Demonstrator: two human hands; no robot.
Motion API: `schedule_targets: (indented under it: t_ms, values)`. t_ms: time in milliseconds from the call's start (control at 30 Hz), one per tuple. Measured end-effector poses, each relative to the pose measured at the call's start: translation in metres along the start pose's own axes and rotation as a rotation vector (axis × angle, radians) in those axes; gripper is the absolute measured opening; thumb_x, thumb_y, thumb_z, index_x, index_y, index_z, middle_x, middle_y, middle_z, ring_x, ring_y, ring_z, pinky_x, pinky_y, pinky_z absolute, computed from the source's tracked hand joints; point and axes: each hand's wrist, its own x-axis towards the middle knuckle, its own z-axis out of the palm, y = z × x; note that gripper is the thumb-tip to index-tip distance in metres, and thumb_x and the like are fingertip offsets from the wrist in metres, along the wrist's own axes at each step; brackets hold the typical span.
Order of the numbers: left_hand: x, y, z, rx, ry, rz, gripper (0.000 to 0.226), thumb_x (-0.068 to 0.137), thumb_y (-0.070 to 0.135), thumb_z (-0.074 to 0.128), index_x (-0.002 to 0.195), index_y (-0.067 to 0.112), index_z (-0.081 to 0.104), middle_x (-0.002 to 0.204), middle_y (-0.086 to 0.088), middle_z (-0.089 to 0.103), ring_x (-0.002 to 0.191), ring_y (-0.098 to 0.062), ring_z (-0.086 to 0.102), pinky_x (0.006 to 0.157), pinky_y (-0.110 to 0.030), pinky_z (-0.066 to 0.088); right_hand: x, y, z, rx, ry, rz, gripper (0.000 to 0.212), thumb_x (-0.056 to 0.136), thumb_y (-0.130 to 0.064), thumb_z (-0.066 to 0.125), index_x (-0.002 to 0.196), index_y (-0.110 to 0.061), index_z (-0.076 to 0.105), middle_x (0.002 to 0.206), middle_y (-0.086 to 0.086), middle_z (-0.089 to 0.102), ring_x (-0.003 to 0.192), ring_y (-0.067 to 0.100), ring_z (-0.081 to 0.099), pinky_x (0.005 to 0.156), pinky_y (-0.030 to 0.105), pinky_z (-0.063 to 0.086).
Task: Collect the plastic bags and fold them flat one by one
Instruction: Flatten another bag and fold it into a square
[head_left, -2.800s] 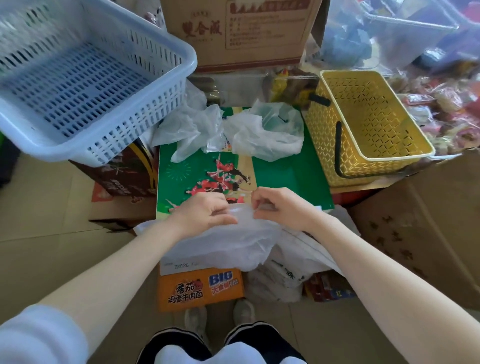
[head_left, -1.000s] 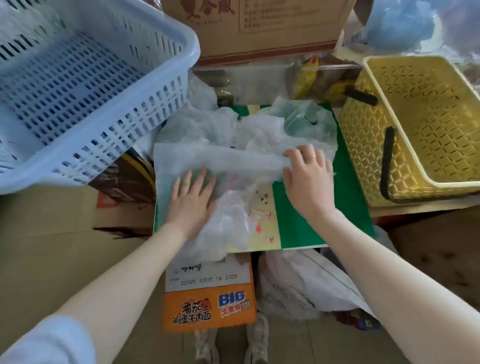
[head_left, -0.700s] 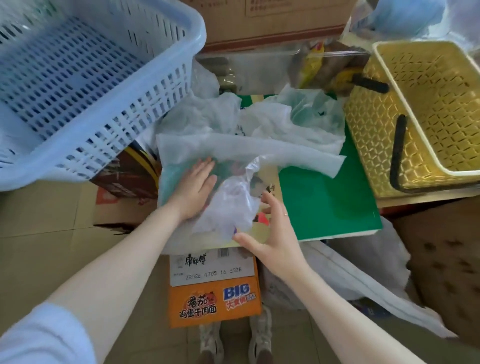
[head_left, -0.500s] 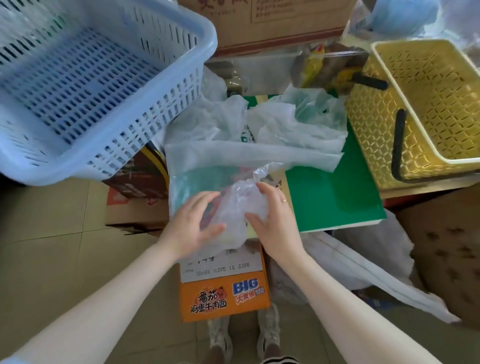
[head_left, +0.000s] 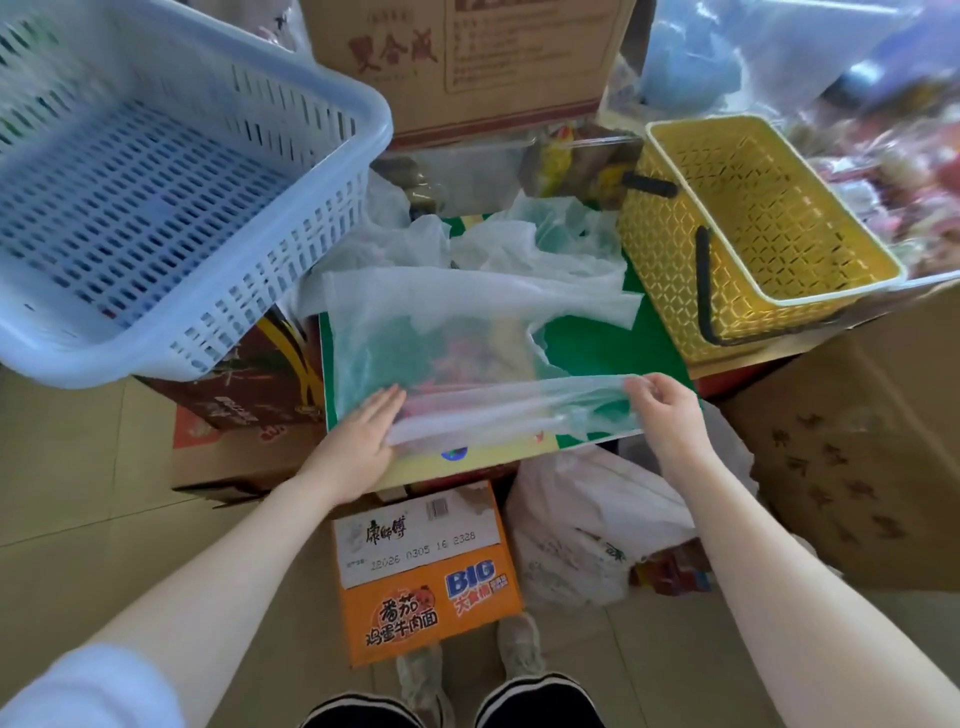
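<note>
A thin translucent white plastic bag (head_left: 441, 332) lies spread on a green printed board (head_left: 597, 353). Its near edge is stretched into a taut strip between my hands. My left hand (head_left: 363, 436) lies mostly flat, pressing the strip's left end against the board. My right hand (head_left: 662, 400) pinches the right end between thumb and fingers, slightly raised. Two more crumpled translucent bags (head_left: 540, 244) lie at the back of the board, partly under the spread bag's far edge.
A blue slotted basket (head_left: 171, 171) stands tilted at the left, a yellow basket (head_left: 753, 228) with black handles at the right. Cardboard boxes (head_left: 467, 57) surround the board. Below it sit an orange noodle carton (head_left: 426, 566) and a filled white bag (head_left: 597, 530).
The bunched near part of the bag has been pulled out sideways: my hands moved apart, left hand pressing down, right hand drawing the edge to the right into a flat strip.
</note>
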Motion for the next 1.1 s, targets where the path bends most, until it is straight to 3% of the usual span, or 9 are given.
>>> schedule_targets:
  t_ms: [100, 200, 333, 467, 533, 633, 833, 967, 1100]
  values:
    - [0.006, 0.001, -0.002, 0.009, -0.035, 0.031, 0.060, 0.099, 0.019, 0.036, 0.147, 0.017, 0.001, 0.156, 0.001, -0.001, 0.143, -0.012, -0.003, 0.112, -0.022, -0.006, 0.001, 0.005, -0.011, 0.152, -0.063, 0.085, 0.019, 0.091, -0.028, 0.058, 0.093, -0.009, 0.063, 0.084, 0.003, 0.063, 0.081, 0.020, 0.058, 0.073, 0.032, 0.045]
    - [0.009, -0.003, -0.002, -0.031, -0.054, 0.048, 0.064, 0.093, 0.001, 0.033, 0.147, 0.021, 0.004, 0.155, 0.002, 0.003, 0.142, -0.012, -0.002, 0.114, -0.026, -0.004, 0.001, 0.005, -0.028, 0.589, -0.328, 0.140, 0.049, 0.067, -0.032, 0.079, 0.106, -0.010, 0.061, 0.095, 0.007, 0.069, 0.083, 0.024, 0.064, 0.077, 0.035, 0.054]
    - [0.015, -0.010, -0.001, -0.152, -0.004, 0.028, 0.060, 0.092, -0.007, 0.032, 0.145, 0.017, 0.020, 0.154, -0.001, 0.013, 0.142, -0.012, 0.004, 0.116, -0.028, 0.000, -0.002, 0.006, -0.045, 0.761, -0.501, 0.189, 0.053, 0.073, 0.004, 0.059, 0.124, -0.007, 0.052, 0.108, 0.013, 0.066, 0.094, 0.027, 0.065, 0.082, 0.035, 0.056]
    - [0.017, -0.011, -0.001, -0.158, 0.037, -0.002, 0.069, 0.083, -0.018, 0.028, 0.143, 0.016, 0.029, 0.154, 0.000, 0.016, 0.142, -0.012, 0.007, 0.114, -0.024, -0.001, 0.000, 0.006, -0.058, 0.174, -0.479, 0.105, 0.049, 0.080, 0.019, 0.049, 0.119, -0.010, 0.057, 0.107, 0.010, 0.062, 0.092, 0.017, 0.061, 0.077, 0.024, 0.053]
    - [0.015, -0.009, 0.000, -0.115, 0.024, 0.002, 0.079, 0.079, -0.022, 0.026, 0.145, 0.022, 0.025, 0.154, 0.005, 0.014, 0.140, -0.007, 0.005, 0.114, -0.024, -0.001, 0.005, 0.012, -0.060, -0.264, -0.229, -0.033, 0.032, 0.084, 0.009, 0.054, 0.104, -0.015, 0.064, 0.092, 0.009, 0.058, 0.076, 0.015, 0.053, 0.065, 0.021, 0.043]
    - [0.008, -0.004, 0.007, -0.025, -0.010, 0.027, 0.089, 0.075, -0.025, 0.028, 0.145, 0.029, 0.016, 0.154, 0.009, 0.008, 0.141, -0.006, 0.001, 0.115, -0.027, -0.002, 0.007, 0.019, -0.053, -0.413, 0.127, -0.104, 0.019, 0.087, -0.001, 0.054, 0.100, -0.010, 0.064, 0.090, 0.010, 0.055, 0.078, 0.020, 0.049, 0.067, 0.028, 0.036]
    - [-0.001, 0.018, 0.005, 0.180, 0.078, 0.040, 0.082, 0.085, 0.022, 0.058, 0.148, 0.022, 0.004, 0.155, 0.003, 0.003, 0.143, -0.014, 0.001, 0.116, -0.031, -0.001, -0.005, 0.023, -0.041, 0.154, -0.116, 0.173, 0.021, 0.089, -0.009, 0.058, 0.109, -0.010, 0.060, 0.100, 0.007, 0.064, 0.093, 0.023, 0.060, 0.084, 0.037, 0.049]
    - [0.011, 0.080, 0.021, 0.198, 0.253, 0.337, 0.074, 0.079, 0.028, 0.071, 0.141, 0.011, 0.035, 0.145, -0.008, 0.037, 0.132, -0.025, 0.037, 0.109, -0.038, 0.017, -0.011, 0.021, -0.052, 0.725, -0.280, 0.206, 0.029, 0.092, 0.005, 0.037, 0.104, -0.007, 0.060, 0.096, 0.009, 0.068, 0.091, 0.019, 0.064, 0.083, 0.026, 0.051]
    - [0.039, 0.129, 0.044, 0.193, 0.441, 0.460, 0.049, 0.072, 0.021, 0.076, 0.116, 0.007, 0.058, 0.110, -0.012, 0.062, 0.101, -0.028, 0.058, 0.088, -0.039, 0.047, -0.010, 0.018, -0.059, 0.664, -0.207, 0.153, 0.017, 0.093, -0.006, 0.052, 0.107, -0.003, 0.058, 0.099, 0.011, 0.066, 0.091, 0.017, 0.064, 0.082, 0.024, 0.054]
